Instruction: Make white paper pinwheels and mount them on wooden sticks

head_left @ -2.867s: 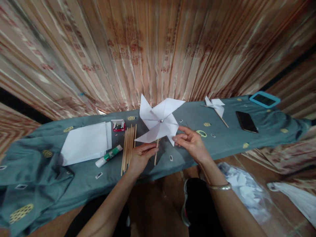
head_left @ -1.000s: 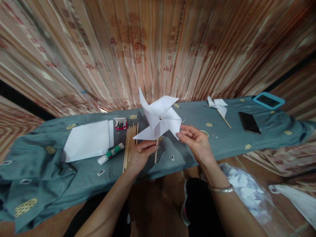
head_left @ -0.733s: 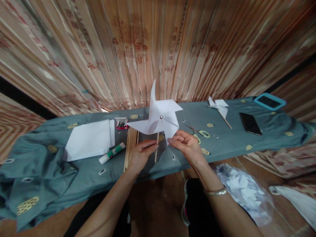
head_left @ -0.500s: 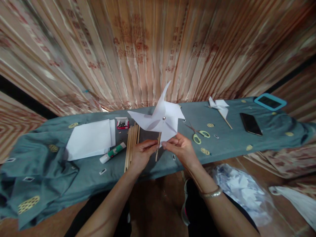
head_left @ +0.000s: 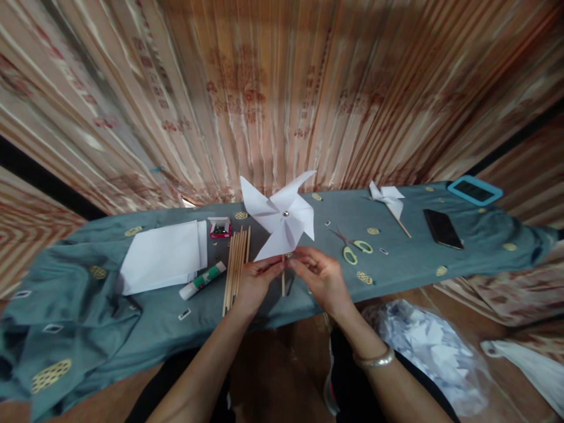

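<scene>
Your left hand [head_left: 253, 282] pinches the pinwheel's wooden stick [head_left: 282, 281], which stands nearly upright just above the desk [head_left: 132, 329]. Your right hand [head_left: 321, 277] closes its fingertips at the same spot from the other side, touching a lower vane. The white paper pinwheel [head_left: 282, 216] sits directly above and beyond both hands, its pin facing you.

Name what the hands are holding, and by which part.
The white paper pinwheel: left hand grips its wooden stick; right hand pinches near the lowest blade.
</scene>
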The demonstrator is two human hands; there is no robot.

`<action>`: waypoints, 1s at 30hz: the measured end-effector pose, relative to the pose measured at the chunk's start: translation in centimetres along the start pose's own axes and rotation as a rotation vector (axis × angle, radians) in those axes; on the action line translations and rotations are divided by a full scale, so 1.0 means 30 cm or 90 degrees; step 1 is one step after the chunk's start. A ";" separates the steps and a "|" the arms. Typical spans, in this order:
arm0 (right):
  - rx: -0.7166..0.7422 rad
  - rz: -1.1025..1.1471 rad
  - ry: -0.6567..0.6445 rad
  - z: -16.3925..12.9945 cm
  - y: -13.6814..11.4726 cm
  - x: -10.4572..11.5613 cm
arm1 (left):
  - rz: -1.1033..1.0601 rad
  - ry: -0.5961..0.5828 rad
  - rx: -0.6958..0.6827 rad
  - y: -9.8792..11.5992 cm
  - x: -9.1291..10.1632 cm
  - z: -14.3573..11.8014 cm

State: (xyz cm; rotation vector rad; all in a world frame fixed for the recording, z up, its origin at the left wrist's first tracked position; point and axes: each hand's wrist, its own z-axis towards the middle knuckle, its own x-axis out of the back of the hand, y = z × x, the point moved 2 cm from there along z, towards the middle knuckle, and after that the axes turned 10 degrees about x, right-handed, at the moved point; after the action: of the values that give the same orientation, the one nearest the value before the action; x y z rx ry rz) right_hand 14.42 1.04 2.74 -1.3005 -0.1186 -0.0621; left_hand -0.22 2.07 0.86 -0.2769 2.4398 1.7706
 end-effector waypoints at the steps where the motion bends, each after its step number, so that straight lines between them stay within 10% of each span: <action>1: 0.019 -0.059 0.011 -0.004 -0.001 0.010 | -0.015 0.006 0.004 0.000 -0.003 0.002; 8: 0.022 -0.162 -0.109 -0.038 0.016 -0.009 | -0.141 0.004 0.059 -0.014 -0.026 0.010; 22: -0.017 -0.117 -0.071 -0.051 0.054 -0.036 | -0.139 -0.004 0.067 -0.020 -0.020 0.004; 30: 0.007 -0.254 0.066 0.003 0.062 0.145 | -0.101 -0.010 0.068 -0.001 -0.021 -0.011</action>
State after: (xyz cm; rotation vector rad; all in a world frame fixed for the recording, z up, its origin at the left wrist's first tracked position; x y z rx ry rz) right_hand 18.93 1.70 1.50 -1.2444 -0.2883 -0.4680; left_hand 0.41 1.78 1.05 -0.4305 2.4166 1.5666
